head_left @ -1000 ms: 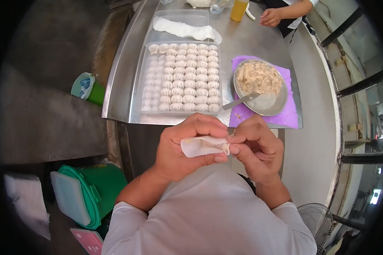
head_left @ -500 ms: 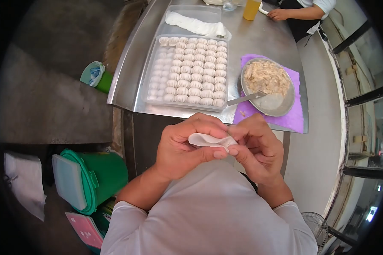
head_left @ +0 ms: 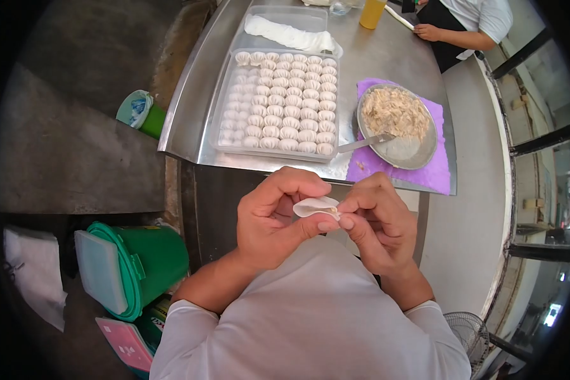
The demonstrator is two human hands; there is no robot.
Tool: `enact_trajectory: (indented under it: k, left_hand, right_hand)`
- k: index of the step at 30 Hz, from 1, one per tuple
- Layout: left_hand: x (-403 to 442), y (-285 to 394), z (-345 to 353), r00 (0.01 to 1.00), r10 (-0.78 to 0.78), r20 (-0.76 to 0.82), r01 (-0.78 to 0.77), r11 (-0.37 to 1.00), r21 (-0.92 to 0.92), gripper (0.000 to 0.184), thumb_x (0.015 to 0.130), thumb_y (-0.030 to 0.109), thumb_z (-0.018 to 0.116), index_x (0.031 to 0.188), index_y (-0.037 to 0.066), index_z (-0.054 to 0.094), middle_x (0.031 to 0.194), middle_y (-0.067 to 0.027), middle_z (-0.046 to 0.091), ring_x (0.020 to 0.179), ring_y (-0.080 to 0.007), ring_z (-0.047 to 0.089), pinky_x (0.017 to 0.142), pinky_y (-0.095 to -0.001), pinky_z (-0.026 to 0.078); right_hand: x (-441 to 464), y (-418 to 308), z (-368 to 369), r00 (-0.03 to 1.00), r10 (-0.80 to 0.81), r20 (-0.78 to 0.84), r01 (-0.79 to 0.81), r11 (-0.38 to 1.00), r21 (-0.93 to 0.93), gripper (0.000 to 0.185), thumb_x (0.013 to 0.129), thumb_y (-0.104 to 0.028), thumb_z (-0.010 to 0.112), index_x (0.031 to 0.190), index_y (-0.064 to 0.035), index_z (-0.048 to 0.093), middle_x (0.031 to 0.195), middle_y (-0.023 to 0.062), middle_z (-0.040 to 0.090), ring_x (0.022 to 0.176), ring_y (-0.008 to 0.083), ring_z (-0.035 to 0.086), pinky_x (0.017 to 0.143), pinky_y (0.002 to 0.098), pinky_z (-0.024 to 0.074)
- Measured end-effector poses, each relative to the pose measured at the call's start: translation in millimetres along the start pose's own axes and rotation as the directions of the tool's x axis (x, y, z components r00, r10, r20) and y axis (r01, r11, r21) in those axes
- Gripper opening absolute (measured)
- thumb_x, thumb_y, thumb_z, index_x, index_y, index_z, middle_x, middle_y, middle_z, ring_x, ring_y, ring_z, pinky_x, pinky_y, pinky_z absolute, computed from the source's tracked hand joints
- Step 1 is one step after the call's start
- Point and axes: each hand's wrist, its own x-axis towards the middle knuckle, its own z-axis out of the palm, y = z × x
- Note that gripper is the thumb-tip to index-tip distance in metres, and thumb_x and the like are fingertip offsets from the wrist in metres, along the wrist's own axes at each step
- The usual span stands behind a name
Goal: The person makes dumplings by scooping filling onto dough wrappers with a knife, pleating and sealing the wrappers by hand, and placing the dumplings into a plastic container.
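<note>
Between my two hands, in front of my chest, is a half-folded dumpling with a thin white wrapper. My left hand holds its left side, thumb below and fingers above. The fingertips of my right hand pinch its right edge, where a little filling seems to show. Beyond my hands, a plastic tray holds rows of pleated dumplings. To its right a metal bowl contains pale minced filling. A flat metal spatula rests on the bowl's rim.
A purple cloth lies under the bowl on the steel table. Behind the tray are a strip of white dough and a bottle of yellow liquid. A co-worker's hand is at the far right. Green bins stand lower left.
My left fingers have shifted along the wrapper, which stands more open on the left. The co-worker's hand has moved right, and more of a long white strip shows beside it.
</note>
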Motion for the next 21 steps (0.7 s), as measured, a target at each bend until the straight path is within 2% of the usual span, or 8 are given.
enact_trajectory:
  k: [6, 8, 9, 13, 15, 17, 19, 21]
  left_hand:
    - [-0.9, 4.1, -11.1, 0.989, -0.036, 0.142, 0.023, 0.996, 0.092, 0.032, 0.084, -0.002, 0.081, 0.113, 0.000, 0.068, 0.117, -0.0109, 0.063, 0.105, -0.0165, 0.061, 0.090, -0.0306, 0.051]
    - [-4.1, 2.4, -9.5, 0.997, -0.001, 0.075, -0.006, 0.996, 0.094, 0.032, 0.085, -0.001, 0.080, 0.114, 0.000, 0.068, 0.116, -0.0107, 0.062, 0.102, -0.0157, 0.061, 0.088, -0.0303, 0.050]
    - [-5.7, 0.9, -8.5, 0.999, 0.034, 0.009, -0.035, 0.994, 0.099, 0.031, 0.085, 0.000, 0.080, 0.114, 0.000, 0.068, 0.116, -0.0106, 0.062, 0.100, -0.0148, 0.060, 0.086, -0.0300, 0.050]
    - [-9.1, -3.9, -13.3, 0.997, 0.072, -0.004, -0.072, 0.996, 0.053, 0.031, 0.086, 0.003, 0.081, 0.114, 0.001, 0.068, 0.115, -0.0095, 0.062, 0.095, -0.0137, 0.059, 0.083, -0.0300, 0.049]
    - [-5.4, -2.0, -19.6, 0.993, 0.068, 0.096, -0.084, 0.981, 0.174, 0.031, 0.085, 0.003, 0.082, 0.113, 0.002, 0.068, 0.111, -0.0096, 0.062, 0.094, -0.0147, 0.059, 0.082, -0.0294, 0.049]
    - [-2.7, 3.9, -20.1, 0.994, 0.052, 0.096, -0.070, 0.978, 0.195, 0.030, 0.085, 0.004, 0.082, 0.111, 0.002, 0.068, 0.110, -0.0099, 0.063, 0.095, -0.0152, 0.060, 0.083, -0.0294, 0.050]
    - [-3.5, 4.1, -18.3, 0.995, 0.036, 0.095, -0.056, 0.975, 0.217, 0.029, 0.085, 0.004, 0.082, 0.109, 0.002, 0.068, 0.109, -0.0103, 0.063, 0.096, -0.0157, 0.060, 0.084, -0.0293, 0.050]
    - [-5.1, -3.6, -11.6, 0.986, 0.152, -0.075, -0.149, 0.988, 0.036, 0.025, 0.086, 0.007, 0.081, 0.106, 0.001, 0.069, 0.106, -0.0115, 0.065, 0.096, -0.0172, 0.062, 0.084, -0.0292, 0.051]
  right_hand:
    - [2.8, -0.5, 6.1, 0.999, -0.041, 0.002, 0.041, 0.999, -0.016, 0.013, 0.091, -0.001, 0.071, 0.103, -0.0013, 0.066, 0.094, 0.0067, 0.063, 0.076, 0.0148, 0.051, 0.062, 0.0267, 0.0414]
    - [2.8, -1.9, 8.9, 0.998, -0.061, 0.025, 0.063, 0.995, -0.072, 0.012, 0.091, -0.001, 0.070, 0.103, -0.0010, 0.065, 0.094, 0.0071, 0.063, 0.075, 0.0150, 0.051, 0.062, 0.0265, 0.0414]
    - [1.0, -2.0, 12.3, 0.999, -0.033, 0.005, 0.034, 0.999, -0.041, 0.012, 0.091, -0.001, 0.070, 0.103, -0.0008, 0.065, 0.094, 0.0074, 0.063, 0.076, 0.0151, 0.051, 0.063, 0.0266, 0.0416]
    - [-0.4, -7.2, 17.9, 0.998, 0.061, 0.000, -0.061, 0.998, 0.015, 0.013, 0.092, -0.003, 0.070, 0.104, -0.0001, 0.065, 0.093, 0.0082, 0.062, 0.077, 0.0158, 0.051, 0.065, 0.0272, 0.0433]
    - [0.3, -6.7, 23.9, 0.996, 0.079, -0.043, -0.075, 0.993, 0.089, 0.012, 0.093, -0.003, 0.069, 0.103, 0.0004, 0.064, 0.093, 0.0082, 0.062, 0.078, 0.0161, 0.052, 0.065, 0.0275, 0.0440]
    - [2.5, -5.8, 23.9, 0.992, 0.099, -0.084, -0.084, 0.983, 0.162, 0.011, 0.093, -0.003, 0.069, 0.102, 0.0010, 0.064, 0.092, 0.0083, 0.061, 0.079, 0.0163, 0.052, 0.066, 0.0277, 0.0447]
    - [7.0, -4.0, 18.3, 0.997, -0.056, 0.050, 0.059, 0.995, -0.076, 0.011, 0.094, -0.003, 0.068, 0.103, 0.0015, 0.063, 0.092, 0.0082, 0.059, 0.079, 0.0158, 0.052, 0.066, 0.0272, 0.0446]
    - [6.8, -5.7, 20.0, 0.998, -0.035, 0.055, 0.039, 0.997, -0.070, 0.011, 0.094, -0.003, 0.068, 0.104, 0.0016, 0.064, 0.093, 0.0082, 0.059, 0.080, 0.0157, 0.052, 0.066, 0.0273, 0.0447]
